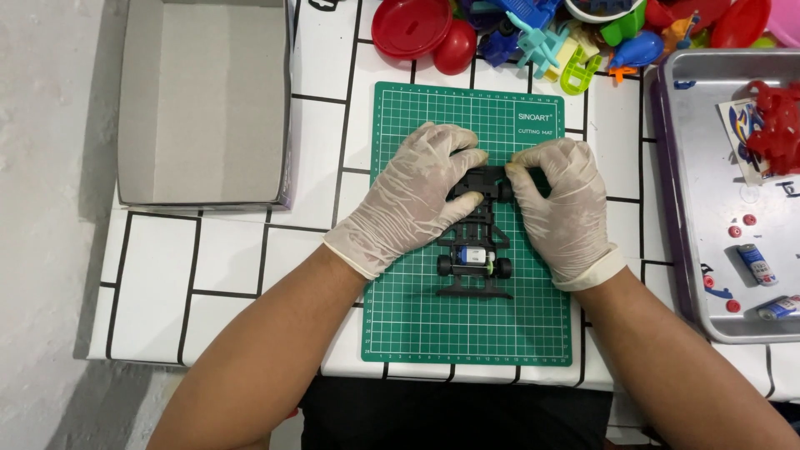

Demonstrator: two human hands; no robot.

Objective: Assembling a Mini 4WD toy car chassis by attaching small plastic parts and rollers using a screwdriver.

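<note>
Both hands wear thin whitish gloves and meet over a small black toy car chassis (477, 250) that lies on a green cutting mat (417, 325) with a white grid. The left hand (417, 196) curls over the far left part of the chassis, thumb underneath and fingers pressed on top, pinching the black frame. The right hand (560, 204) pinches the far right part of the same frame, its fingertips bunched together at the top edge. The near end of the chassis is free: two black wheels, a small silver and blue motor (472, 255) between them, and a flat black bar closest to the person.

The mat carries a small white printed label in its far right corner. It rests on a worktop (217, 275) covered in white with black brick-like lines. To the left stands an open grey cardboard box (204, 100), rectangular and dark-edged. To the right lies a metal tray (708, 208) holding a red plastic part (775, 125) on a sticker sheet, small red round pieces, and two small blue and white batteries (757, 264). Beyond the mat sits a heap of coloured plastic toys (550, 33), with a red round lid (411, 25) at its left.
</note>
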